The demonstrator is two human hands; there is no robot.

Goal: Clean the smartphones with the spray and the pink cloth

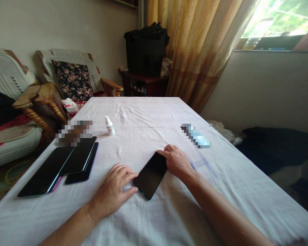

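A black-screened smartphone [151, 176] lies face up and slanted on the white tablecloth between my hands. My left hand [116, 186] rests at its left edge, fingers apart, with the thumb and index fingertips touching the side. At the far right corner, my right hand [176, 160] has its fingers curled against the phone, the index finger laid on the top edge. Part of that corner is hidden by the hand. Over to the left, several dark-screened devices [47, 171] lie overlapped in a pile. A small white spray bottle [109, 126] stands upright beyond them.
The cloth-covered table [138, 114] reaches toward a dark cabinet [146, 80]. A blurred light-blue object [197, 136] lies at the right, and a blurred brown one [74, 133] at the left edge. Wicker armchairs [64, 56] stand at the left; a curtain [192, 44] hangs behind.
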